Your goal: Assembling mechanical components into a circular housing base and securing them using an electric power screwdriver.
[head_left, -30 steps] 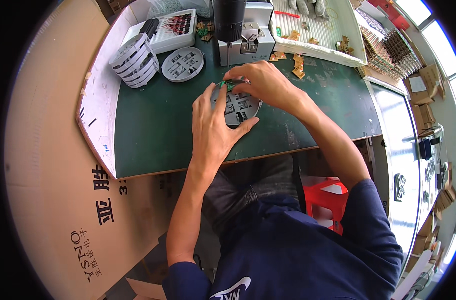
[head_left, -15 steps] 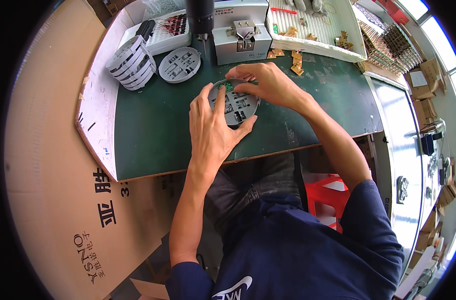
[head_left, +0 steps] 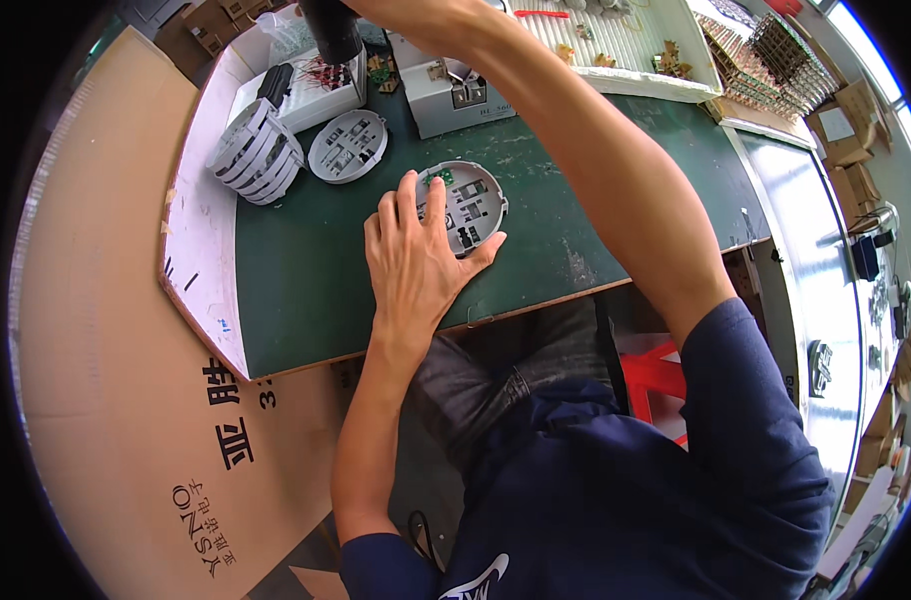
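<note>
A round grey plastic housing with black compartments lies on the green tabletop. My left hand holds it in place, thumb against the near right rim and other fingers across the left side. One fingertip presses beside a small green circuit board in the housing. At the top edge, my right hand is at a black cylindrical electric screwdriver, which leans over to one side. It appears to grip the tool, though the picture's edge cuts off the fingers.
Left of the housing, another round grey housing lies beside a leaning stack of housings. Behind stand a grey metal machine and a white tray with small parts. A low white wall bounds the table's left side.
My right hand has left the housing and gone up to the screwdriver, which has shifted left and tilted. My left hand stays on the housing. The whole view has turned slightly.
</note>
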A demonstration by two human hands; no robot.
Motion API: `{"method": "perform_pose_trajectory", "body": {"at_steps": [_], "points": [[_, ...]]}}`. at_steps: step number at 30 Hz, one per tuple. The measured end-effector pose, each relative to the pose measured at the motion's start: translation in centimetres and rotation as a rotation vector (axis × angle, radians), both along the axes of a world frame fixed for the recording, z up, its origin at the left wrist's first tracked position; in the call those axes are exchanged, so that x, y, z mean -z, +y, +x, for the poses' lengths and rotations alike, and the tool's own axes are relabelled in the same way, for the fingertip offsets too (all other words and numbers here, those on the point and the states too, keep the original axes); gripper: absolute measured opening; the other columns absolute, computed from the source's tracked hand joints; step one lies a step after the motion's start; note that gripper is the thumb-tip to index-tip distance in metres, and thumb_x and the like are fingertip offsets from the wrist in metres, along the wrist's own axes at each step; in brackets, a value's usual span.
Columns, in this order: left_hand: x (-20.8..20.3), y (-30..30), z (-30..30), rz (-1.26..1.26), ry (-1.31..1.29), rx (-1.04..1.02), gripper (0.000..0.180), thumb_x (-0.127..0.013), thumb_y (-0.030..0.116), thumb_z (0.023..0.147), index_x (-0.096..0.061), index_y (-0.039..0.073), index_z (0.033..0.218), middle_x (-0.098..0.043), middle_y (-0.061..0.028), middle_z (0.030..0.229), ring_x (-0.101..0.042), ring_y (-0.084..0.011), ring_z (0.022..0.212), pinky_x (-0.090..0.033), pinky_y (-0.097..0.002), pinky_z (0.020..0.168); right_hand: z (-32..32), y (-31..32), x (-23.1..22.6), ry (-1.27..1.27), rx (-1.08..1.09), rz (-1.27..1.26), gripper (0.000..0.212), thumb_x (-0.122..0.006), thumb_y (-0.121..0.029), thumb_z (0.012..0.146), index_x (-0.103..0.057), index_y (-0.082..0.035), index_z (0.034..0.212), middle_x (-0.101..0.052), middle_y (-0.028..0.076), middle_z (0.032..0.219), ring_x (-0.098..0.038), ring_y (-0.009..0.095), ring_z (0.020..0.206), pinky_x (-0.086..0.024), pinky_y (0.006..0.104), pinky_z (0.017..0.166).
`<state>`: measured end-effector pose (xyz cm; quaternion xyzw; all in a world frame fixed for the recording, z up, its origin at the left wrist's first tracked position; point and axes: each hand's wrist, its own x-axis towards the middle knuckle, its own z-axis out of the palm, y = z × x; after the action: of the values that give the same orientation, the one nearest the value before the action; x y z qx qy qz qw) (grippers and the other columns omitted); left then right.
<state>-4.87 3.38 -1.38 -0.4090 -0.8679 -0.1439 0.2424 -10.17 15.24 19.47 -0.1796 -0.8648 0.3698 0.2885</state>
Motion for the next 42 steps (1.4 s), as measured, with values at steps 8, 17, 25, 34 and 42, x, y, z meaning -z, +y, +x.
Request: {"method": "perform_pose_trajectory", "body": {"at_steps": [8, 17, 25, 34, 42], "points": [[-0.1, 0.6, 0.0, 0.132, -0.101, 0.053, 0.088, -0.07, 0.072, 0.081, -0.062, -0.001, 0.13, -0.055, -0.019, 0.137, -0.056, -0.0356, 0.117, -0.044, -0.0492, 0.101, 0.6, 7.5, 4.3, 0.576, -0.713, -0.604, 0.043, -0.069, -0.028, 0.1, -0.054, 0.003, 0.126, -0.071, 0.013, 0.105, -0.071, 0.017, 0.088, -0.059, 0.0316, 0.069], [0.3, 0.6, 0.0, 0.205, -0.166, 0.076, 0.088, -0.075, 0.065, 0.08, -0.059, -0.004, 0.132, -0.054, -0.0202, 0.142, -0.055, -0.0369, 0.121, -0.043, -0.0493, 0.105, -1.0, 11.1, 5.5, 0.677, -0.549, -0.406, 0.027, -0.071, -0.02, 0.095, -0.054, -0.004, 0.108, -0.056, 0.0, 0.067, -0.054, 0.009, 0.054, -0.047, 0.0274, 0.05], [0.4, 0.5, 0.0, 0.192, -0.145, 0.069, 0.086, -0.076, 0.063, 0.079, -0.06, -0.003, 0.131, -0.055, -0.02, 0.142, -0.057, -0.0369, 0.118, -0.045, -0.0485, 0.104, -0.6, 10.1, 6.4, 0.531, -0.546, -0.385, 0.023, -0.07, -0.019, 0.095, -0.053, -0.005, 0.103, -0.057, 0.0, 0.066, -0.054, 0.009, 0.053, -0.044, 0.0266, 0.048], [0.4, 0.4, -0.1, 0.157, -0.099, 0.061, 0.082, -0.074, 0.064, 0.081, -0.062, -0.001, 0.129, -0.056, -0.0194, 0.141, -0.058, -0.0368, 0.113, -0.046, -0.0491, 0.102, 3.6, 5.6, 9.4, 0.499, -0.7, -0.531, 0.027, -0.073, -0.021, 0.095, -0.055, -0.004, 0.105, -0.058, 0.0, 0.069, -0.054, 0.008, 0.054, -0.042, 0.0248, 0.048], [0.3, 0.5, 0.0, 0.162, -0.099, 0.063, 0.081, -0.077, 0.062, 0.08, -0.061, -0.001, 0.129, -0.056, -0.0194, 0.14, -0.059, -0.0366, 0.115, -0.047, -0.0488, 0.102, 3.4, 4.4, 10.1, 0.413, -0.68, -0.616, 0.026, -0.073, -0.018, 0.094, -0.055, -0.003, 0.105, -0.058, 0.0, 0.072, -0.053, 0.008, 0.055, -0.042, 0.0249, 0.048]]}}
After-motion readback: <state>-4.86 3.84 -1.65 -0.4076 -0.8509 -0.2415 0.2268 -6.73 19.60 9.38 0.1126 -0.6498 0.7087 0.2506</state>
